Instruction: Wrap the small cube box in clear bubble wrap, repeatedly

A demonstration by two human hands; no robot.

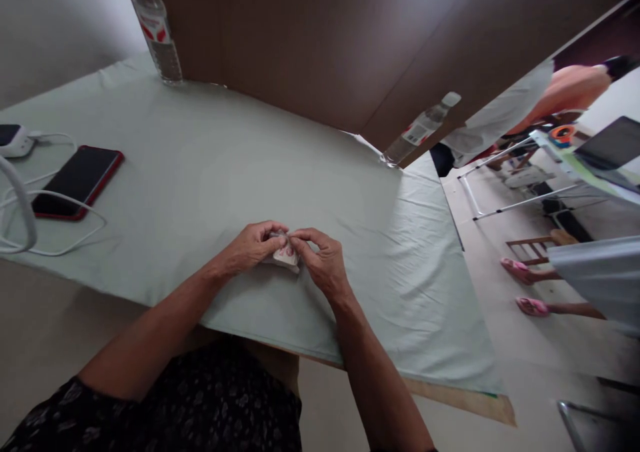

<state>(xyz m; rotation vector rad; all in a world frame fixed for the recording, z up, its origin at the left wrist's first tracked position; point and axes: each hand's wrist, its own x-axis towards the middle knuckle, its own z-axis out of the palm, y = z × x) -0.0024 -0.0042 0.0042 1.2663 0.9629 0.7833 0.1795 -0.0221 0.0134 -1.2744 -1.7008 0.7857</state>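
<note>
A small white packet with red print (286, 255) is between my two hands, low over the pale green tablecloth (225, 172) near its front edge. My left hand (253, 245) holds the packet from the left, thumb on top. At its upper right edge, the thumb and fingertips of my right hand (323, 260) are pinched together, touching the packet. The fingertips hide its upper part, so what exactly the right fingers grip there is too small to tell.
A red-edged phone (80, 182) and white cables lie at the left. Two water bottles (159, 39) (417, 132) stand against a brown panel (300, 39). People, a laptop (613, 145) and a folding table are off to the right.
</note>
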